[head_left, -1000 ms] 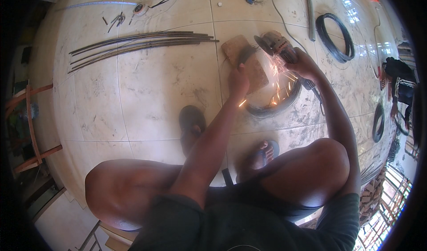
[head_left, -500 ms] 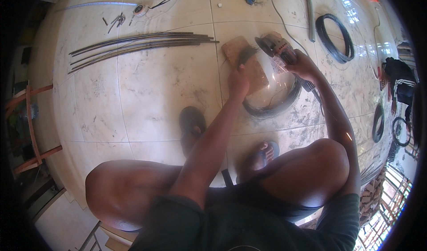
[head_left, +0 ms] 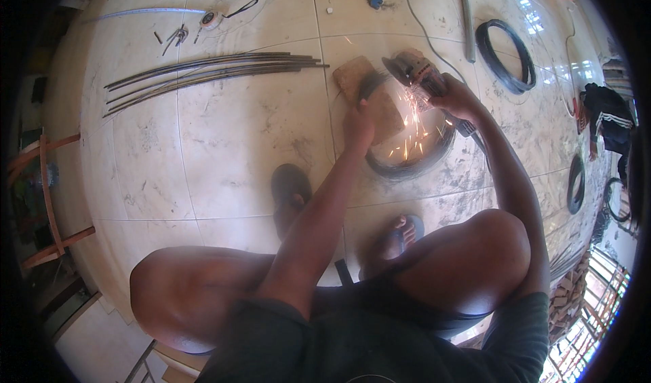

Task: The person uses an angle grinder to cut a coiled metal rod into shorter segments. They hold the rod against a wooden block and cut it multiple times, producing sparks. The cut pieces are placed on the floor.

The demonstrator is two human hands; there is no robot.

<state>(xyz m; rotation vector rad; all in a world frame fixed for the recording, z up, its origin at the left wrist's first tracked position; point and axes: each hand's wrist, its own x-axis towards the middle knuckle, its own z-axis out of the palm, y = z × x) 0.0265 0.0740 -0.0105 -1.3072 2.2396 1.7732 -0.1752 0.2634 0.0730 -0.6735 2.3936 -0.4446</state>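
My right hand (head_left: 458, 100) is wrapped round the body of an angle grinder (head_left: 426, 76), its head tilted to the left. Bright orange sparks (head_left: 408, 122) spray down from its disc toward me. Under it lies a coil of thin dark wire (head_left: 410, 171), its upper left part resting across brown bricks or blocks (head_left: 352, 74). My left hand (head_left: 359, 126) is closed on the coil's left side and holds it against the block. The exact spot where the disc meets the wire is hidden by the grinder and the sparks.
Several dark metal rods (head_left: 203, 69) lie on the tiles at left, with a tape measure (head_left: 209, 21) and short cut pieces (head_left: 179, 35) beyond. At right are a black wire coil (head_left: 483, 47), a grey pipe (head_left: 466, 23) and a power cord (head_left: 424, 30). Another person (head_left: 605, 115) is farther right.
The sparks have grown from a few specks into a thick, bright spray. The grinder and both hands stay in nearly the same place on the coil.
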